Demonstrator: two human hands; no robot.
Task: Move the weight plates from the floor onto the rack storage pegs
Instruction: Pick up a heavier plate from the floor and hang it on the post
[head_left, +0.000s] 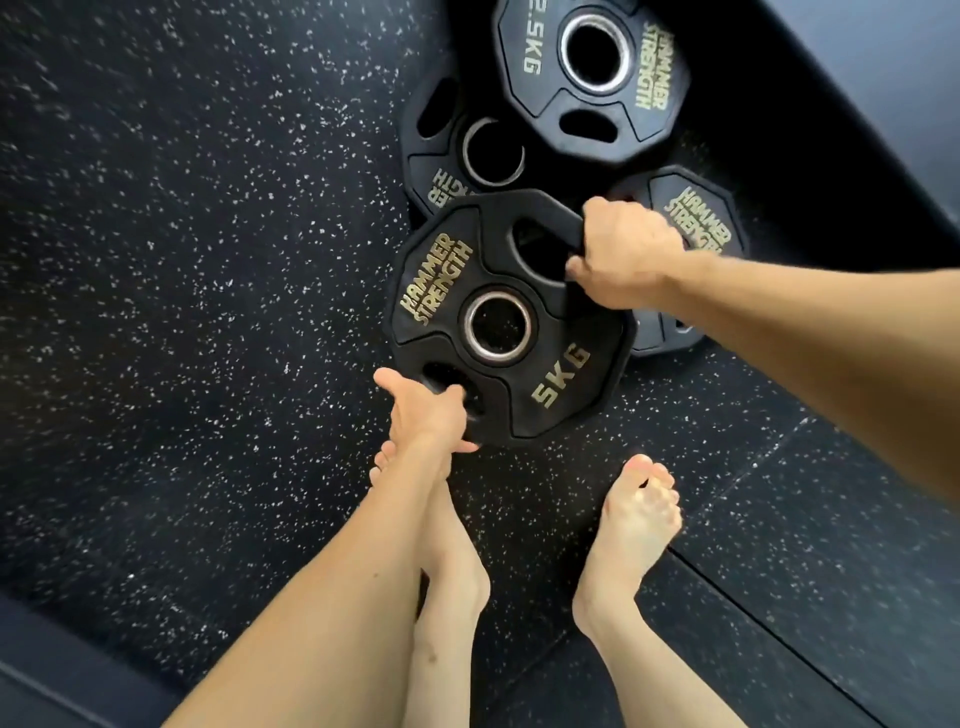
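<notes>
A black 5 kg weight plate (524, 358) with gold lettering and a steel centre ring is in the middle of the view, held over the floor. My left hand (423, 413) grips its near rim through the lower grip slot. My right hand (621, 252) grips the far rim through the upper slot. Behind it lie three more black plates: a 2.5 kg plate (592, 78) on top, another plate (447, 150) partly under it, and a third (696, 218) mostly hidden by my right hand. No rack or storage peg is in view.
The floor (182, 260) is black speckled rubber with tile seams at the right. My two bare feet (631, 525) stand just below the held plate. A dark slanted edge (857, 104) runs across the top right corner.
</notes>
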